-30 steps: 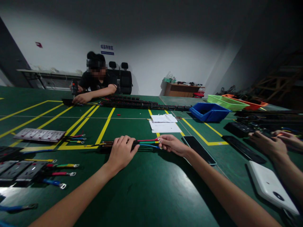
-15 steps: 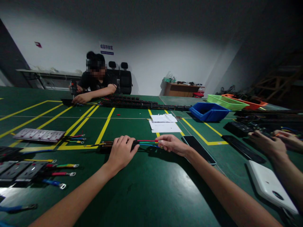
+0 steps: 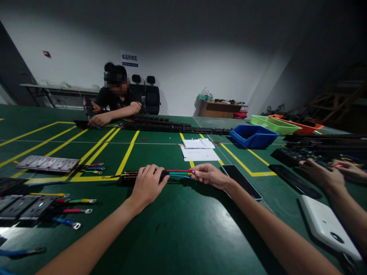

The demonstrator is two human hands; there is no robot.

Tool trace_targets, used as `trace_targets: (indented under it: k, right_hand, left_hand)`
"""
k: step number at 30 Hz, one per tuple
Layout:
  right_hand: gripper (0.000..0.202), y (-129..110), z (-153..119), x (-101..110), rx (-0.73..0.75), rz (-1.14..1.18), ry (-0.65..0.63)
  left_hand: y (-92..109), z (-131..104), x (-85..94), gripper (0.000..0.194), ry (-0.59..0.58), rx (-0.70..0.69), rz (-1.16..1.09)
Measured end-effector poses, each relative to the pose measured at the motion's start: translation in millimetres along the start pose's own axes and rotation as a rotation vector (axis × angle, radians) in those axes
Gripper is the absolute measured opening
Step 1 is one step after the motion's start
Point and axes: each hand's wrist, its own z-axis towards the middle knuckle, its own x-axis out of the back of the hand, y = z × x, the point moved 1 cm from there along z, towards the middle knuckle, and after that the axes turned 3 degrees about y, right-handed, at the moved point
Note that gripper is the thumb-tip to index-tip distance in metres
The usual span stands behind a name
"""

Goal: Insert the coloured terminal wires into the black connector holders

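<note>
My left hand (image 3: 146, 185) grips a long black wired part (image 3: 126, 180) from above, its fingers wrapped over the middle. Most of that part is hidden under the palm; brown strips and a thin lead show at its left. Red, green and blue wires (image 3: 177, 173) run out of the right end, stretched toward my right hand (image 3: 210, 176). Thumb and fingertips there pinch the wire ends by their coloured sleeves. A dark phone (image 3: 242, 181) lies just beyond my right wrist.
At left are socket modules (image 3: 31, 206) with lug-ended leads and a socket strip (image 3: 48, 163). White papers (image 3: 199, 149) and a blue bin (image 3: 254, 136) stand ahead. Another person's hands (image 3: 325, 175) work at right, behind a white device (image 3: 328, 225). Across the table (image 3: 177, 233) a co-worker holds a power driver (image 3: 87, 106).
Both my hands keep nearly the same place and grip. The fingertips of my right hand shift slightly at the wire ends. Across the table, the co-worker's driver tilts a little.
</note>
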Motion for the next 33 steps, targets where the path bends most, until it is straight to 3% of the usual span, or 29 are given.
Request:
trace_targets:
  k: [16,27,33]
  right_hand:
    - [0.031,1.3,4.8,-4.4,-0.019,0.069,0.07]
    - [0.041,1.2,4.6,-5.6,-0.01,0.137,0.134]
    - [0.037,5.7,8.6,-6.1,0.018,0.059,0.24]
  left_hand:
    - [0.5,0.6,1.0,0.038,-0.012,-0.005,0.029]
    - [0.2,0.8,-0.6,0.039,-0.025,0.002,0.002]
    - [-0.9,0.2,-1.1,0.04,-0.02,-0.001,-0.018]
